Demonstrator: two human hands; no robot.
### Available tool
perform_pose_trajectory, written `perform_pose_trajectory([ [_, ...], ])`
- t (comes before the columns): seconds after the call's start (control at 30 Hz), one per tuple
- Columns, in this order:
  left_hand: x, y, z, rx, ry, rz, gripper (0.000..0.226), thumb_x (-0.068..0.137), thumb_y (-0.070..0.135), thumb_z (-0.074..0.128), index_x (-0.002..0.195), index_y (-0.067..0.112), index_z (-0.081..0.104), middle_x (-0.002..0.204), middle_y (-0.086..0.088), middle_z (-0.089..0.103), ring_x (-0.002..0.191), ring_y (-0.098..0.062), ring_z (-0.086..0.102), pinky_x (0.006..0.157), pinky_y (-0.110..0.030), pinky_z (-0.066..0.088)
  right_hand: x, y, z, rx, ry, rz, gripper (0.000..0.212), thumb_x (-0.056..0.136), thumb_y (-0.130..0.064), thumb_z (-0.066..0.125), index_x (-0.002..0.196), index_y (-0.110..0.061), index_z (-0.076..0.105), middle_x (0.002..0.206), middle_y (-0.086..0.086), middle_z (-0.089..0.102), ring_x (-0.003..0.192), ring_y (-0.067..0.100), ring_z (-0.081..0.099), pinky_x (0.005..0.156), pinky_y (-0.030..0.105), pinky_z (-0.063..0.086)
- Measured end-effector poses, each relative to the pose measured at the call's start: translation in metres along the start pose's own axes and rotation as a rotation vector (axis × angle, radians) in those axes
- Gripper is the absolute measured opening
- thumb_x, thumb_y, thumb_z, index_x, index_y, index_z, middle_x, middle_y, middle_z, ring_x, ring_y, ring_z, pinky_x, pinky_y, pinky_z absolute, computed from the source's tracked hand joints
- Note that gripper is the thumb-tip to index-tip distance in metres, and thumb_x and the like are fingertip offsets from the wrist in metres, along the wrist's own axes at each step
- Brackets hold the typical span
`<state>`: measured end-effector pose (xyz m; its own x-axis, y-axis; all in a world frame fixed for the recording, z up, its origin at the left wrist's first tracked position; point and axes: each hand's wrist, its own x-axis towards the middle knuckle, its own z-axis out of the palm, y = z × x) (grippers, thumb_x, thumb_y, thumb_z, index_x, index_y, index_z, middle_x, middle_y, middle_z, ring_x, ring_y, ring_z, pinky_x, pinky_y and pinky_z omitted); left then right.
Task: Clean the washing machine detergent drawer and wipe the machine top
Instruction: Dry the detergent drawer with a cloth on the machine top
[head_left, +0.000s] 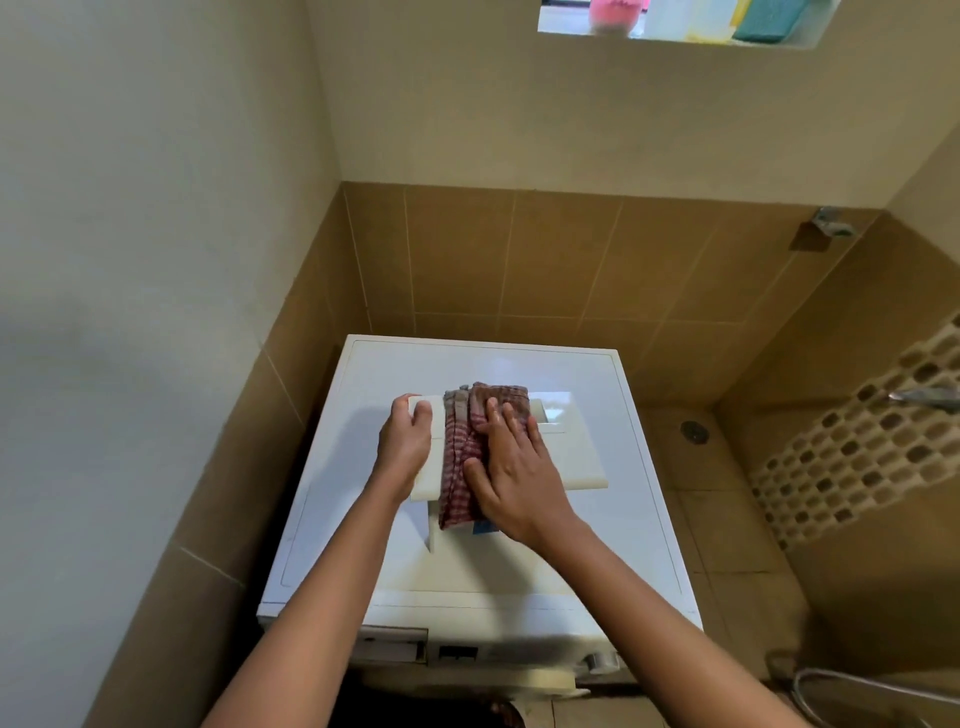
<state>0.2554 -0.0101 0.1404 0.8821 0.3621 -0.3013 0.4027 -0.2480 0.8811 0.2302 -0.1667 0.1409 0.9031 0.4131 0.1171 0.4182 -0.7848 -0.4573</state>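
- The drawer (571, 457) is out of the machine and lies across the middle of the machine top (358, 525), its long side parallel to the front edge. Here it is fully supported and can be reached from above.
- The left grip (404, 441) is clamped on the drawer's left end, thumb on top and fingers curled over the far edge. Judged purpose: to brace the drawer so that it does not slide under wiping pressure.
- The right grip (514, 467) lies apart and flat, fingers straight, and presses a folded checked cloth (457, 467) onto the drawer's left half. A flat palm spreads pressure over the cloth.
- The cloth hangs over the drawer's near side toward the front edge.
- The empty drawer slot (395, 644) shows below the front left corner.
- Surroundings: a tiled wall closes off the back and left edges, and a window ledge above holds sponges (769, 21). To the right are a floor drain (693, 431), a tap (924, 397) and a hose (857, 686).
- Obstruction: the drawer itself covers the centre of the machine top, so it must be moved before that area can be wiped.
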Motion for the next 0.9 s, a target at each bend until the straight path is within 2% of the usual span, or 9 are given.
perform_pose_trajectory([
  [0.1,0.001,-0.003,-0.004,0.040,-0.028,0.036,0.034,0.104,0.037,0.032,0.134,0.020,0.036,0.113,-0.010,0.055,0.090,-0.022,0.058,0.071,-0.033,0.052,0.010,0.016,-0.012,-0.083,-0.096,0.079,0.071,0.087,-0.051,0.013,0.153,-0.026,0.006,0.160,-0.005,-0.001,0.147,0.009,-0.004,0.118,0.035,-0.010],
  [0.23,-0.003,-0.003,-0.005,0.026,-0.049,0.050,0.030,0.104,0.037,0.031,0.129,0.020,0.036,0.110,-0.011,0.054,0.089,-0.021,0.057,0.073,-0.032,0.052,0.030,0.030,-0.020,-0.160,-0.081,0.248,0.072,0.087,-0.053,0.009,0.153,-0.024,0.007,0.160,-0.001,0.001,0.147,0.016,-0.005,0.117,0.041,-0.011],
  [0.33,-0.001,-0.004,-0.002,-0.029,-0.021,0.038,0.035,0.105,0.040,0.027,0.130,0.021,0.041,0.118,-0.013,0.056,0.097,-0.025,0.058,0.083,-0.039,0.053,0.047,0.009,-0.010,-0.140,-0.110,0.150,0.070,0.094,-0.056,0.013,0.153,-0.019,0.014,0.160,0.003,0.009,0.148,0.021,0.001,0.118,0.041,-0.005],
  [0.43,0.001,-0.002,0.000,-0.128,0.014,-0.019,0.047,0.104,0.046,0.024,0.137,0.021,0.046,0.134,-0.012,0.055,0.118,-0.029,0.054,0.101,-0.044,0.046,0.058,-0.021,0.004,-0.136,-0.180,-0.020,0.056,0.101,-0.043,0.020,0.153,-0.022,0.012,0.160,0.001,0.009,0.148,0.018,0.001,0.118,0.040,-0.003],
  [0.53,0.001,-0.002,-0.001,-0.157,0.033,-0.057,0.055,0.103,0.049,0.020,0.144,0.020,0.039,0.143,-0.013,0.048,0.128,-0.031,0.048,0.107,-0.043,0.041,0.055,-0.026,0.008,-0.078,-0.156,-0.065,0.052,0.102,-0.037,0.022,0.152,-0.022,0.017,0.159,0.001,0.015,0.147,0.015,0.006,0.119,0.036,-0.001],
  [0.67,-0.001,-0.009,-0.003,-0.140,0.070,-0.030,0.050,0.104,0.045,0.021,0.143,0.018,0.038,0.140,-0.012,0.049,0.123,-0.028,0.048,0.098,-0.038,0.042,0.038,-0.012,0.000,-0.039,-0.058,-0.181,0.043,0.100,-0.030,0.034,0.139,-0.018,0.048,0.144,0.003,0.046,0.138,0.013,0.036,0.118,0.032,0.018],
  [0.73,-0.002,-0.013,-0.003,-0.147,0.067,-0.031,0.042,0.105,0.039,0.024,0.138,0.018,0.042,0.133,-0.012,0.051,0.112,-0.025,0.051,0.087,-0.035,0.045,0.033,-0.009,-0.003,-0.096,0.064,-0.148,0.037,0.095,-0.030,0.037,0.114,-0.015,0.066,0.121,0.006,0.066,0.116,0.019,0.058,0.106,0.033,0.038],
  [0.8,-0.002,-0.016,-0.004,-0.168,0.077,-0.024,0.035,0.106,0.033,0.027,0.130,0.018,0.047,0.126,-0.011,0.054,0.101,-0.022,0.052,0.076,-0.031,0.046,0.033,-0.012,-0.004,-0.158,0.169,-0.076,0.034,0.090,-0.031,0.039,0.091,-0.014,0.068,0.095,0.006,0.071,0.089,0.024,0.064,0.085,0.032,0.047],
  [0.9,-0.003,-0.018,-0.001,-0.170,0.099,0.009,0.030,0.106,0.029,0.030,0.124,0.017,0.052,0.122,-0.008,0.057,0.100,-0.021,0.054,0.077,-0.030,0.047,0.035,-0.023,0.003,-0.197,0.187,-0.051,0.032,0.090,-0.031,0.042,0.095,-0.012,0.067,0.102,0.007,0.068,0.089,0.025,0.062,0.081,0.035,0.045],
])
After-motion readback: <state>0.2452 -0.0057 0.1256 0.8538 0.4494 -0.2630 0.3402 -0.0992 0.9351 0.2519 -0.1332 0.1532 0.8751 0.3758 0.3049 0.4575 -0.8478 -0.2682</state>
